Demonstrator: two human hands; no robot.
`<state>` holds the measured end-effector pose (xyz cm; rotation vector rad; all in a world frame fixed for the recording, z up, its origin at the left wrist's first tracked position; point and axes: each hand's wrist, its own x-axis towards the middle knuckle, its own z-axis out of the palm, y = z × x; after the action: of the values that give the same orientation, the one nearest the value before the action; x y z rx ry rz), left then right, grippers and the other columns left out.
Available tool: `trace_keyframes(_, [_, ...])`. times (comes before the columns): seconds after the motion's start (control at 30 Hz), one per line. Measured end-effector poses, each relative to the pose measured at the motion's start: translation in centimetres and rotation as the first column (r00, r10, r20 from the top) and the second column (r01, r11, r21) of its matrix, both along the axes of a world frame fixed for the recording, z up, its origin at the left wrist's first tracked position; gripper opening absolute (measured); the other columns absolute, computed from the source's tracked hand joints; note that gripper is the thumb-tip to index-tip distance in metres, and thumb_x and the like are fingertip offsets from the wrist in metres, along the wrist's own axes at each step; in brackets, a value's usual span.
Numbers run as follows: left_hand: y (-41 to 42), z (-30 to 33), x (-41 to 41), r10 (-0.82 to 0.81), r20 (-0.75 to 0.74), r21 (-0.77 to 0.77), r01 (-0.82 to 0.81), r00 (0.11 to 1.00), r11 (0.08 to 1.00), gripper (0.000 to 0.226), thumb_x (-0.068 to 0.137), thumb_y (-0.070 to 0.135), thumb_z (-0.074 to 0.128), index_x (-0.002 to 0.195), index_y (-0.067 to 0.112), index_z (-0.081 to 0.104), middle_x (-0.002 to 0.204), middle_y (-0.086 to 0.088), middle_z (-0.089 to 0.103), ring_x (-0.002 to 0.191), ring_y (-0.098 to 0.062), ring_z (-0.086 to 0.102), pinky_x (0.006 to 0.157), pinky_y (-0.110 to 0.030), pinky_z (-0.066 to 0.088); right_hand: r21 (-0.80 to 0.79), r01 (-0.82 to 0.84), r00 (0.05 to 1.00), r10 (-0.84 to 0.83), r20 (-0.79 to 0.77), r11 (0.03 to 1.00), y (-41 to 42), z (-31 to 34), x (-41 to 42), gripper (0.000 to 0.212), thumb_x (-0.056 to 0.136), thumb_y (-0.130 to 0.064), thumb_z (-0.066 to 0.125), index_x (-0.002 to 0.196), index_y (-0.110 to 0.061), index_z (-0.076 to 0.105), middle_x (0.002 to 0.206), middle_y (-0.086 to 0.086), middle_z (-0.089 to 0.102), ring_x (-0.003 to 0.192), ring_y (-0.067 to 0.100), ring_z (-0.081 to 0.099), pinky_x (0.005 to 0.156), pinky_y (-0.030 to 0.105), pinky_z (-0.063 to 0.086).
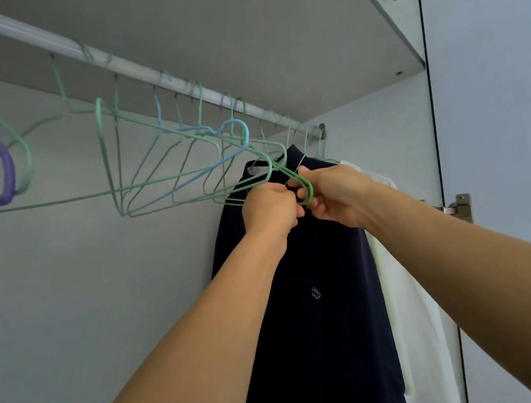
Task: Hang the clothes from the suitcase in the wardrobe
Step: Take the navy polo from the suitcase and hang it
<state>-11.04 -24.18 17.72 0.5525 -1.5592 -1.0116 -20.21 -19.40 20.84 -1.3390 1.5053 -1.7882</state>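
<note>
Here both hands' fingers (302, 212) pinch a green hanger (306, 191) before the navy shirt (323, 292).

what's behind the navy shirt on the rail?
A white garment hangs behind the navy shirt, showing along its right edge. The rest of it, and its hanger, are covered.

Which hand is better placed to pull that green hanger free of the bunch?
Probably the right hand: its fingers already curl around the green hanger at its end. The left hand grips the tangled hangers beside it, so it can steady them.
</note>
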Motion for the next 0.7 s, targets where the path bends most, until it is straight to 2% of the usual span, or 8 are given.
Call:
trace_keyframes(0.1, [-0.12, 0.09, 0.17, 0.025, -0.016, -0.054, -0.025, 1.000, 0.998, 0.019, 0.089, 0.012, 0.053, 0.100, 0.018, 0.067, 0.082, -0.001, 0.066, 0.066, -0.014, 0.052, 0.061, -0.026, 0.041, -0.038, 0.064, 0.989, -0.068, -0.130, 0.997, 0.56, -0.25, 0.22, 0.038, 0.086, -0.049, 0.064, 0.087, -0.012, 0.059, 0.069, 0.002, 0.062, 0.045, 0.008, 0.049, 0.043, 0.019, 0.038])
trace_keyframes(0.17, [-0.24, 0.00, 0.30, 0.026, -0.008, -0.077, -0.027, 1.000, 0.997, 0.017, 0.089, 0.014, 0.056, 0.084, 0.025, 0.066, 0.086, 0.003, 0.067, 0.071, -0.015, 0.054, 0.065, -0.031, 0.046, -0.075, 0.107, 0.958, -0.123, -0.260, 0.991, 0.92, -0.35, 0.63, 0.031, 0.081, -0.035, 0.074, 0.088, -0.008, 0.062, 0.075, 0.005, 0.063, 0.048, 0.009, 0.051, 0.047, 0.021, 0.040])
trace_keyframes(0.23, [-0.38, -0.27, 0.29, 0.021, 0.000, -0.080, -0.020, 1.000, 0.997, 0.025, 0.089, 0.012, 0.057, 0.075, 0.031, 0.064, 0.086, 0.004, 0.068, 0.077, -0.016, 0.058, 0.076, -0.037, 0.052, -0.105, 0.191, 0.903, -0.216, -0.372, 0.976, 0.99, -0.24, 0.82, 0.021, 0.082, -0.020, 0.072, 0.089, -0.001, 0.067, 0.077, 0.008, 0.063, 0.049, 0.010, 0.051, 0.048, 0.020, 0.042])
trace_keyframes(0.33, [-0.41, -0.58, 0.10, 0.013, -0.016, -0.065, -0.014, 1.000, 0.998, 0.022, 0.090, 0.010, 0.056, 0.083, 0.026, 0.071, 0.095, 0.003, 0.070, 0.092, -0.019, 0.063, 0.089, -0.040, 0.052, -0.122, 0.267, 0.862, -0.293, -0.413, 0.956, 0.91, -0.14, 0.97, 0.016, 0.085, -0.017, 0.068, 0.085, -0.001, 0.070, 0.072, 0.008, 0.063, 0.051, 0.010, 0.051, 0.043, 0.016, 0.040])
trace_keyframes(0.4, [-0.42, -0.51, 0.03, 0.018, -0.045, -0.061, -0.020, 0.999, 0.998, 0.021, 0.089, 0.013, 0.054, 0.091, 0.021, 0.073, 0.095, 0.003, 0.069, 0.091, -0.017, 0.061, 0.089, -0.040, 0.051, -0.125, 0.242, 0.905, -0.270, -0.329, 0.962, 0.90, -0.25, 0.95, 0.017, 0.086, -0.017, 0.068, 0.087, 0.000, 0.071, 0.066, 0.004, 0.059, 0.048, 0.008, 0.048, 0.042, 0.015, 0.038])
trace_keyframes(0.47, [-0.16, -0.41, 0.11, 0.009, -0.073, -0.051, -0.013, 0.997, 0.999, 0.017, 0.089, 0.020, 0.055, 0.081, 0.020, 0.070, 0.084, 0.002, 0.065, 0.082, -0.015, 0.056, 0.079, -0.037, 0.050, -0.117, 0.213, 0.939, -0.237, -0.250, 0.970, 1.05, -0.48, 0.88, 0.016, 0.087, -0.018, 0.067, 0.087, -0.003, 0.071, 0.061, 0.000, 0.057, 0.047, 0.007, 0.047, 0.045, 0.017, 0.039])
trace_keyframes(0.53, [0.07, -0.41, 0.18, 0.007, -0.082, -0.035, -0.010, 0.997, 0.999, 0.020, 0.088, 0.026, 0.054, 0.078, 0.016, 0.068, 0.081, -0.002, 0.064, 0.078, -0.015, 0.053, 0.068, -0.029, 0.042, -0.097, 0.197, 0.944, -0.215, -0.248, 0.976, 1.12, -0.74, 0.81, 0.014, 0.089, -0.018, 0.064, 0.085, -0.007, 0.072, 0.060, -0.002, 0.059, 0.050, 0.007, 0.049, 0.049, 0.017, 0.039])
trace_keyframes(0.7, [-0.22, -0.49, 0.04, 0.022, -0.058, -0.042, -0.025, 0.998, 0.999, 0.023, 0.088, 0.039, 0.060, 0.070, 0.025, 0.066, 0.081, 0.005, 0.067, 0.082, -0.012, 0.060, 0.070, -0.025, 0.044, -0.017, 0.200, 0.954, -0.199, -0.222, 0.980, 1.09, -0.71, 0.58, 0.023, 0.087, -0.018, 0.066, 0.064, -0.016, 0.066, 0.058, -0.004, 0.057, 0.053, 0.008, 0.047, 0.049, 0.017, 0.037])
